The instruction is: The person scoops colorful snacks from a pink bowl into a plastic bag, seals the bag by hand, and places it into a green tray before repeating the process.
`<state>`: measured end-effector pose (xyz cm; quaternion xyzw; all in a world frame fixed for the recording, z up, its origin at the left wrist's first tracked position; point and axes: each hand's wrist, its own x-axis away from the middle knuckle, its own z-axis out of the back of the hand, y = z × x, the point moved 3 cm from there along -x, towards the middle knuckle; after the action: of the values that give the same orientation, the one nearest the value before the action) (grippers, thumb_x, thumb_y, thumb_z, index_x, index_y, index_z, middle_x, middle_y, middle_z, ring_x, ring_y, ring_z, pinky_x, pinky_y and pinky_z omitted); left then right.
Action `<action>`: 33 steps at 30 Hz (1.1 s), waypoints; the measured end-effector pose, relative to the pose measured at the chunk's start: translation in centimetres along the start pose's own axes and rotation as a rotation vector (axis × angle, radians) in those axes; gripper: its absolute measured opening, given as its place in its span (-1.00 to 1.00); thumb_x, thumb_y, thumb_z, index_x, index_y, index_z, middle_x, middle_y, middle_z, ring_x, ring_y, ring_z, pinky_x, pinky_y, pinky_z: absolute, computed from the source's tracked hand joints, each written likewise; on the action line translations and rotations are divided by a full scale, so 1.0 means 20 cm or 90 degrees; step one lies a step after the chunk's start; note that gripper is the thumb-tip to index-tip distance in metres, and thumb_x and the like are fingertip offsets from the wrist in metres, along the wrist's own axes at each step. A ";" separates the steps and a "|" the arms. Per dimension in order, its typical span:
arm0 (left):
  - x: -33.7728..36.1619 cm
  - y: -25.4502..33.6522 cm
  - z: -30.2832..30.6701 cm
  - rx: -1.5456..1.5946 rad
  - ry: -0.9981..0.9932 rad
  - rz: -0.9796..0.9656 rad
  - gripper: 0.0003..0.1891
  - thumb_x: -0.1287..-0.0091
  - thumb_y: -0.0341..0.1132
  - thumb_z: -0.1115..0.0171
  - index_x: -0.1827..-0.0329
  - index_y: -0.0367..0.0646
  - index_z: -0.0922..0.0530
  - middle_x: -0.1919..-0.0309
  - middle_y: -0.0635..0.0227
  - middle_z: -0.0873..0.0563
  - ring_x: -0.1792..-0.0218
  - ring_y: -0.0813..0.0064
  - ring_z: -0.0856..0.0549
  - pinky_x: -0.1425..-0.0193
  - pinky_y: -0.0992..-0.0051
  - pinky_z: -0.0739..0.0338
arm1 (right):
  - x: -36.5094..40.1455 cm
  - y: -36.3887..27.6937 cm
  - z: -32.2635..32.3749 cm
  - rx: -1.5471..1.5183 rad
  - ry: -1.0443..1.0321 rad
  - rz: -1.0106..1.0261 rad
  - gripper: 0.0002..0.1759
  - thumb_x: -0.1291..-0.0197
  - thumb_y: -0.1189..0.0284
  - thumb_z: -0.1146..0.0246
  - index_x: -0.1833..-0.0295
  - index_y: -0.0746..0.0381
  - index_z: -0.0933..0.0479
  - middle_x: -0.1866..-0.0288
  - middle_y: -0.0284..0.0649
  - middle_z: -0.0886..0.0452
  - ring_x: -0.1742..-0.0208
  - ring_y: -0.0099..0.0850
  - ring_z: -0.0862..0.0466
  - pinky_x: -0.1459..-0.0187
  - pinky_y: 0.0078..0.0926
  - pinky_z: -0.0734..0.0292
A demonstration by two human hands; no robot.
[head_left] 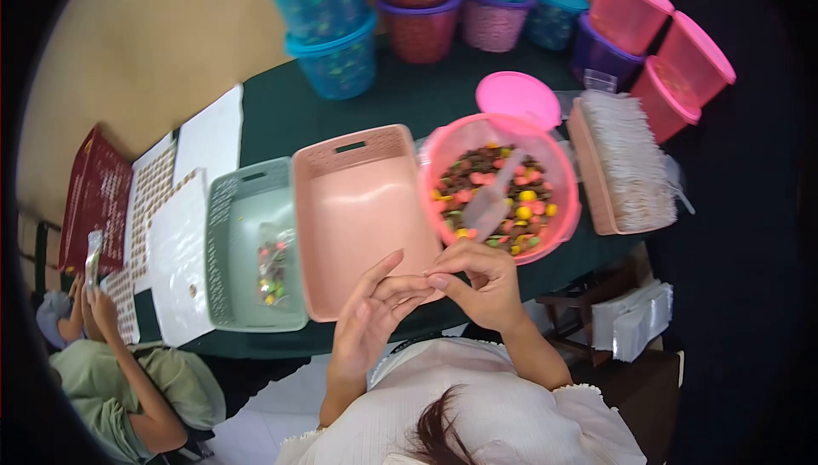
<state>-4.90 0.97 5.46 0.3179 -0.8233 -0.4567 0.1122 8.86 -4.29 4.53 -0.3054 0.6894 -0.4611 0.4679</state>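
Observation:
My left hand is held in front of my chest, palm partly up and fingers stretched out. At its fingertips, my right hand has thumb and fingers brought together in a pinch; anything between them is too small to make out. Beyond the hands stands a pink tub of brown, pink, yellow and green candy-like pieces, with a translucent scoop lying in it. A pink basket left of the tub shows a bare bottom. One clear packet of colourful pieces lies in the green basket beside it.
Behind the tub lies a pink lid. Lidded tubs line the table's back. Clear bags fill a pink basket at right; more bags sit lower down. At far left, a person in green holds a narrow packet.

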 end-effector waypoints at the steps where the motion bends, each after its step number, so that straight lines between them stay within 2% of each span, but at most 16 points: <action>1: -0.03 -0.04 -0.06 0.010 -0.018 0.008 -0.34 -0.32 -0.03 0.21 -0.25 -0.45 0.02 0.04 -0.13 -0.44 -0.08 0.15 -0.44 -0.20 0.29 -0.29 | 0.01 -0.03 0.08 0.046 0.019 0.020 -0.88 0.10 0.64 -0.27 0.35 0.33 -0.56 0.41 -0.22 -0.58 0.36 -0.52 -0.53 0.28 -0.64 -0.39; 7: -0.19 -0.25 -0.35 -0.022 -0.038 0.000 -0.39 -0.26 -0.15 0.09 -0.23 -0.44 -0.04 0.07 -0.15 -0.46 -0.05 0.05 -0.46 -0.18 0.18 -0.27 | 0.12 -0.25 0.74 0.121 0.181 0.078 -0.92 0.13 0.62 -0.32 0.43 0.33 -0.57 0.47 -0.22 -0.59 0.44 -0.54 -0.52 0.35 -0.64 -0.40; 10: -0.29 -0.38 -0.50 -0.021 -0.053 0.004 -0.41 -0.25 -0.16 0.07 -0.20 -0.45 -0.08 0.08 -0.15 -0.47 -0.05 0.05 -0.46 -0.18 0.18 -0.28 | 0.23 -0.31 1.06 0.292 0.164 0.057 -0.90 0.27 0.59 -0.39 0.54 0.25 -0.60 0.60 -0.30 -0.56 0.51 -0.51 -0.49 0.43 -0.60 -0.36; 11: -0.32 -0.42 -0.54 -0.020 -0.064 -0.002 -0.42 -0.25 -0.17 0.08 -0.19 -0.45 -0.10 0.09 -0.15 -0.47 -0.05 0.05 -0.46 -0.18 0.18 -0.28 | 0.26 -0.32 1.15 0.355 0.106 0.040 -0.91 0.24 0.52 -0.39 0.57 0.25 -0.59 0.62 -0.30 -0.53 0.53 -0.45 -0.48 0.41 -0.57 -0.36; 13: -0.38 -0.51 -0.64 -0.003 -0.069 -0.001 -0.47 -0.24 -0.20 0.07 -0.15 -0.44 -0.15 0.10 -0.15 -0.48 -0.04 0.06 -0.47 -0.18 0.18 -0.27 | 0.35 -0.31 1.31 0.563 -0.056 -0.136 -0.84 0.17 0.46 -0.35 0.65 0.27 -0.54 0.66 -0.28 -0.50 0.51 -0.36 -0.50 0.32 -0.53 -0.37; 14: -0.41 -0.55 -0.68 -0.010 -0.075 0.004 -0.48 -0.24 -0.21 0.07 -0.14 -0.44 -0.17 0.10 -0.15 -0.48 -0.04 0.07 -0.47 -0.18 0.18 -0.27 | 0.38 -0.31 1.38 0.566 -0.053 -0.140 -0.84 0.17 0.46 -0.35 0.65 0.27 -0.54 0.66 -0.28 -0.50 0.51 -0.36 -0.50 0.32 -0.53 -0.37; 16: -0.44 -0.61 -0.76 -0.017 -0.081 0.012 -0.53 -0.22 -0.25 0.07 -0.10 -0.44 -0.21 0.10 -0.12 -0.50 -0.03 0.10 -0.48 -0.18 0.20 -0.26 | 0.44 -0.26 1.50 0.581 -0.092 -0.313 -0.87 0.13 0.45 -0.29 0.55 0.29 -0.53 0.56 -0.19 -0.52 0.40 -0.22 -0.52 0.21 -0.47 -0.37; 17: -0.46 -0.63 -0.79 -0.016 -0.080 0.010 -0.53 -0.22 -0.25 0.07 -0.10 -0.44 -0.21 0.10 -0.12 -0.50 -0.03 0.10 -0.48 -0.18 0.20 -0.26 | 0.44 -0.27 1.55 0.582 -0.093 -0.312 -0.87 0.13 0.45 -0.29 0.55 0.29 -0.53 0.56 -0.19 -0.52 0.40 -0.22 -0.52 0.21 -0.47 -0.37; 18: -0.47 -0.65 -0.80 -0.054 -0.098 0.009 -0.52 -0.25 -0.20 0.09 -0.08 -0.45 -0.22 0.12 -0.12 -0.50 -0.01 0.10 -0.49 -0.16 0.21 -0.29 | 0.44 -0.30 1.60 0.621 -0.007 -0.221 -0.89 0.13 0.48 -0.27 0.46 0.29 -0.53 0.47 -0.15 -0.53 0.34 -0.18 -0.52 0.19 -0.43 -0.37; 19: -0.48 -0.66 -0.82 -0.094 -0.116 0.008 -0.51 -0.28 -0.16 0.10 -0.06 -0.46 -0.22 0.15 -0.12 -0.51 0.01 0.11 -0.50 -0.14 0.22 -0.31 | 0.44 -0.34 1.66 0.653 0.080 -0.128 -0.85 0.14 0.51 -0.25 0.37 0.29 -0.52 0.38 -0.10 -0.54 0.27 -0.13 -0.51 0.17 -0.40 -0.38; 20: -0.49 -0.67 -0.85 -0.101 -0.097 0.013 -0.54 -0.27 -0.17 0.09 -0.02 -0.45 -0.26 0.17 -0.08 -0.53 0.03 0.13 -0.52 -0.15 0.20 -0.31 | 0.43 -0.37 1.73 0.620 0.094 -0.127 -0.75 0.15 0.55 -0.23 0.24 0.30 -0.49 0.27 -0.07 -0.53 0.23 -0.11 -0.50 0.18 -0.38 -0.39; 21: -0.50 -0.68 -0.86 -0.105 -0.096 0.015 -0.54 -0.27 -0.17 0.09 -0.02 -0.45 -0.26 0.17 -0.08 -0.53 0.03 0.13 -0.52 -0.15 0.20 -0.31 | 0.41 -0.42 1.78 0.619 0.194 -0.113 -0.78 0.14 0.57 -0.22 0.27 0.32 -0.49 0.31 -0.09 -0.54 0.25 -0.18 -0.52 0.19 -0.41 -0.39; 23: -0.51 -0.70 -0.87 -0.091 -0.094 0.012 -0.60 -0.19 -0.33 0.08 -0.01 -0.46 -0.30 0.13 -0.04 -0.53 -0.01 0.15 -0.51 -0.17 0.21 -0.26 | 0.36 -0.47 1.93 0.630 0.271 -0.041 -0.80 0.14 0.59 -0.21 0.29 0.33 -0.49 0.34 -0.12 -0.54 0.27 -0.26 -0.53 0.21 -0.43 -0.39; 25: -0.52 -0.71 -0.88 -0.101 -0.088 0.011 -0.61 -0.19 -0.33 0.08 0.00 -0.46 -0.31 0.14 -0.02 -0.53 0.01 0.17 -0.51 -0.16 0.22 -0.27 | 0.22 -0.47 2.04 0.666 0.257 -0.033 -0.84 0.14 0.60 -0.18 0.33 0.32 -0.47 0.40 -0.15 -0.52 0.30 -0.29 -0.52 0.25 -0.43 -0.39; 29: -0.53 -0.73 -0.88 -0.121 -0.070 0.005 -0.63 -0.20 -0.31 0.07 0.05 -0.46 -0.33 0.16 0.01 -0.53 0.05 0.21 -0.53 -0.13 0.25 -0.30 | -0.03 -0.19 2.23 0.763 -0.049 -0.100 -0.75 0.29 0.53 -0.29 0.43 0.29 -0.38 0.46 -0.18 -0.44 0.32 -0.25 -0.51 0.27 -0.38 -0.39; 33: -0.53 -0.72 -0.90 -0.142 -0.054 -0.020 -0.64 -0.19 -0.31 0.06 0.06 -0.45 -0.34 0.17 0.02 -0.53 0.07 0.23 -0.54 -0.12 0.27 -0.30 | -0.11 -0.02 2.20 0.922 -0.183 -0.117 -0.68 0.38 0.49 -0.33 0.42 0.27 -0.38 0.42 -0.17 -0.43 0.27 -0.23 -0.52 0.25 -0.37 -0.40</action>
<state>17.95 -10.03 4.75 0.2970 -0.7660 -0.5604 0.1050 50.42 -18.04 -0.32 -0.0341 0.1162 -0.7928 0.5973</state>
